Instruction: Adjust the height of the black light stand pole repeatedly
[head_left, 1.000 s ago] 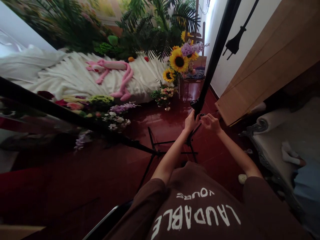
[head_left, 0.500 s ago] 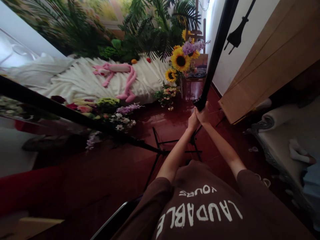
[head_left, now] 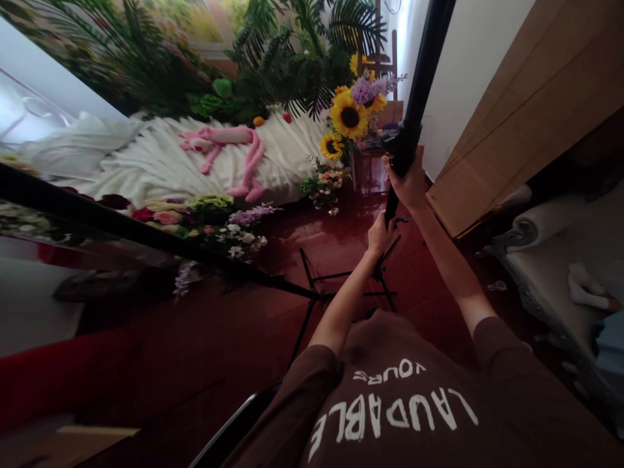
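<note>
A black light stand [head_left: 429, 62] rises in front of me and runs out of the top of the view. My left hand [head_left: 380, 233] is wrapped round its lower pole, beside a small knob. Higher up, my right hand [head_left: 409, 179] is closed round the stand just below and against a thick black collar [head_left: 403, 140]. A bare length of pole shows between the two hands. The stand's legs [head_left: 383, 276] are partly hidden behind my left forearm.
A second black stand [head_left: 195, 257] slants across the left side. Behind it are a white-draped bed [head_left: 160, 156] with a pink plush toy [head_left: 234, 136], flowers [head_left: 214, 208] and sunflowers [head_left: 350, 117]. A large brown board [head_left: 492, 130] and a grey sofa [head_left: 541, 266] are at the right.
My right hand has moved up, away from my left hand, and the collar has risen with it, baring pole between them. A hanging power plug has gone out of view.
</note>
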The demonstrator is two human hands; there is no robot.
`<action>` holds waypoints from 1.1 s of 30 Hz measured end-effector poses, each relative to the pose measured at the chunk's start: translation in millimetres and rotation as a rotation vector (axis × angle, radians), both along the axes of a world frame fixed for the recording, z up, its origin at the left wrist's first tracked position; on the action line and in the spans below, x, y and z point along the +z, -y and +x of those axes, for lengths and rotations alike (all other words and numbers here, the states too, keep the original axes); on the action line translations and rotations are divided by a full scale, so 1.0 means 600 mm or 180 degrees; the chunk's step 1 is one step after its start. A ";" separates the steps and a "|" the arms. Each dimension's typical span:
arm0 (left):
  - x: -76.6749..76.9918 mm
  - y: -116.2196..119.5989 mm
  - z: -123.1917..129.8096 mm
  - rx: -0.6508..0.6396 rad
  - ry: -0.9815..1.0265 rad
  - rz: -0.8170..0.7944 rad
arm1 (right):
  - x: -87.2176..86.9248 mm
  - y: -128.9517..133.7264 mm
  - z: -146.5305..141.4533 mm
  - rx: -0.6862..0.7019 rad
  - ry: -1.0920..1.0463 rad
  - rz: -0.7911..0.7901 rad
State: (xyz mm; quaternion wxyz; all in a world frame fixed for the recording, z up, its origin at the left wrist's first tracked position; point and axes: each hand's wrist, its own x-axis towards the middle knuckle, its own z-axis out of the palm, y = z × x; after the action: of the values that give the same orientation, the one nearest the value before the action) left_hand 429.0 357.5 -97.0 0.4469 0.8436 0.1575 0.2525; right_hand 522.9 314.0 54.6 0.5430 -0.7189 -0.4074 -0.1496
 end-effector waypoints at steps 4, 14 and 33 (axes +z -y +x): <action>-0.003 -0.002 0.000 -0.0023 0.0046 -0.0014 | -0.019 0.053 -0.004 0.0569 -0.0155 -0.0406; -0.009 -0.004 0.001 -0.0072 0.0167 0.0032 | -0.177 0.179 -0.002 0.0535 -0.1323 -0.1236; -0.006 -0.002 -0.001 -0.0083 -0.0034 0.0013 | -0.165 0.079 -0.033 -0.0786 -0.4430 0.0515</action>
State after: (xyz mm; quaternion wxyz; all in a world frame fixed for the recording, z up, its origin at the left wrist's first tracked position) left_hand 428.1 358.5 -100.4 0.4476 0.8479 0.1483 0.2425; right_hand 502.9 266.4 -44.7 0.7079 -0.6459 0.1307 0.2540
